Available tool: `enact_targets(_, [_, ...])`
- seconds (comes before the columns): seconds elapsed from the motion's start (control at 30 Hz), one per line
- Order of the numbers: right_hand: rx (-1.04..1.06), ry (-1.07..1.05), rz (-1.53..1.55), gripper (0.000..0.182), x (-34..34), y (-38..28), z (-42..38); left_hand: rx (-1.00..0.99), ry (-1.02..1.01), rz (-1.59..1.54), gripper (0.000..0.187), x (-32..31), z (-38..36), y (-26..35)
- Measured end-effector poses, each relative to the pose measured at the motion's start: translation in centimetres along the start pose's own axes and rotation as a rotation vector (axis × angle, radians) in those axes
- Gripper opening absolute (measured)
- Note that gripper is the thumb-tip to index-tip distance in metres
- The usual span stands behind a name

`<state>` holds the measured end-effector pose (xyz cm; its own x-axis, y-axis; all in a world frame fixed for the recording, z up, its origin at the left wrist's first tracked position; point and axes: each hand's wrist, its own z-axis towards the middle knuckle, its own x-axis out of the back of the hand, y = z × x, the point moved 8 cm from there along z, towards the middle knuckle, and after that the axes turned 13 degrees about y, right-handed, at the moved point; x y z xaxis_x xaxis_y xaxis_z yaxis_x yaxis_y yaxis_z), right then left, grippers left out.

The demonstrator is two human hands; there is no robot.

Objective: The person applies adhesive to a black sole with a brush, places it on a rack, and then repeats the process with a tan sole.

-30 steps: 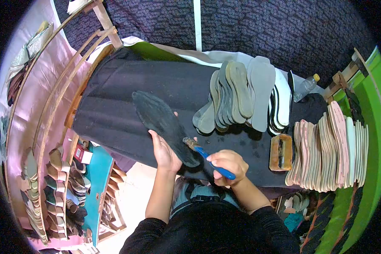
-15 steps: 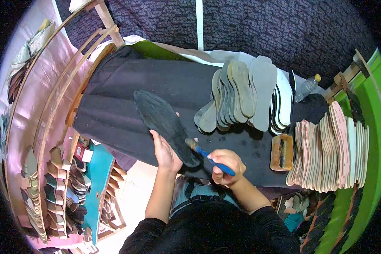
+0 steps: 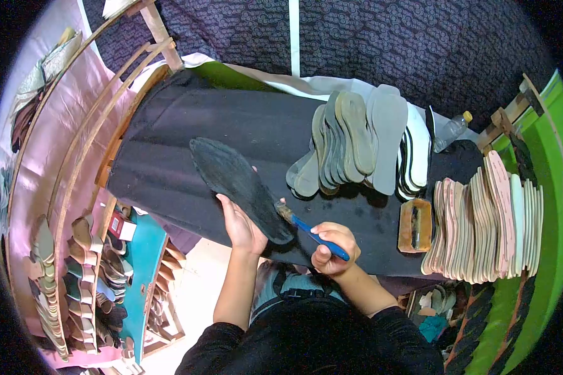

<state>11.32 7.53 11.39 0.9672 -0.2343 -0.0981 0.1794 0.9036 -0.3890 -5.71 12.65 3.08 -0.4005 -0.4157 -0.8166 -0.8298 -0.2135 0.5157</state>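
A black shoe sole lies tilted across my left hand, which holds it from below and along its near edge, fingertips showing at the far side. My right hand is closed around the blue handle of a brush. The brush's bristles touch the sole near its lower right end. To the right of the hands stands a tan open container with a dark content I cannot make out. Beyond the brush, several grey and olive insoles lie overlapped in a pile.
A dark cloth covers the table. At the right, a long row of pink and beige insoles stands packed together. A clear bottle with a yellow cap is at the back right. Racks of shoe pieces stand at the left.
The sole has shifted slightly left and down with my left hand. My right hand has moved slightly down, the brush still against the sole's lower end.
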Motion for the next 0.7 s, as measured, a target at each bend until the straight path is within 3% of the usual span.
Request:
enact_targets(0.1, [0.033, 0.025, -0.022, 0.022, -0.4, -0.2, 0.4, -0.024, 0.03, 0.007, 0.058, -0.2, -0.1, 0.1])
enact_targets(0.37, [-0.115, -0.018, 0.036, 0.02, 1.2, 0.9, -2.2, -0.036, 0.028, 0.0, 0.061, 1.5, 1.2, 1.5])
enact_targets(0.57, [-0.006, -0.213, 0.274, 0.02, 0.3, -1.5, -2.3, -0.004, 0.001, -0.015, 0.06, 0.3, 0.4, 0.7])
enact_targets(0.6, [0.051, -0.322, 0.283, 0.02, -0.1, -2.1, -2.3, -0.009, 0.0, -0.025, 0.057, 0.1, 0.2, 0.5])
enact_targets(0.7, [0.014, -0.228, 0.26, 0.02, 0.8, -1.0, -1.9, 0.01, 0.008, -0.068, 0.055, 0.0, 0.1, 0.3])
